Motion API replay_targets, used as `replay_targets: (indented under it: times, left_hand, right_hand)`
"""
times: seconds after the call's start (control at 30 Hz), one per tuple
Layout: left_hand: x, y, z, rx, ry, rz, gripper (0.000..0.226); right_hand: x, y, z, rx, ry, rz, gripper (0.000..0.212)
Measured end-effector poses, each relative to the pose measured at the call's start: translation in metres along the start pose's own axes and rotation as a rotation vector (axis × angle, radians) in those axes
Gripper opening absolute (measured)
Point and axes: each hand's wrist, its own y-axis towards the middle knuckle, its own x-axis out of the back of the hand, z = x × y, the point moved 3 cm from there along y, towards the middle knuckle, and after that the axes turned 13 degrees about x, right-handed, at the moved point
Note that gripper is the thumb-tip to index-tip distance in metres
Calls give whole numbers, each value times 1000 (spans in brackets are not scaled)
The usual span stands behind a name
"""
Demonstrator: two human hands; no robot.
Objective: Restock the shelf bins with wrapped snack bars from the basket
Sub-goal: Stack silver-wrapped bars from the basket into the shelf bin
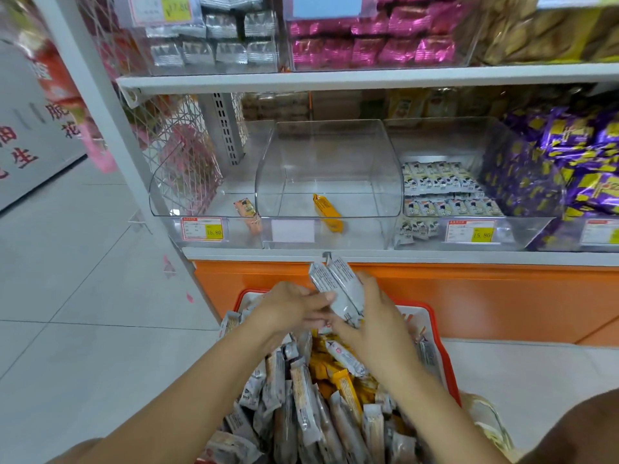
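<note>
Gripping grey bars: right hand closed round them | left hand fingertips touching | above basket

You're standing on a pale grey tiled floor in a brightly, evenly lit shop. A white shelving unit fills the view, with an orange base panel underneath. Off to the left there's a grey wall with red characters.
</note>
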Motion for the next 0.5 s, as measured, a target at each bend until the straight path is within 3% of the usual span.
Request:
replay_targets:
  times: [0.2,0.33,0.5]
  left_hand:
    - [-10,-16,-13,-54,-308,89,20]
    - [-6,-17,-16,-68,-283,111,34]
    - [1,-21,-24,-92,-232,220,20]
  right_hand:
    - [29,3,27,102,165,-110,49]
    - [42,4,28,-13,348,-77,55]
    - [60,10,23,-42,409,-176,49]
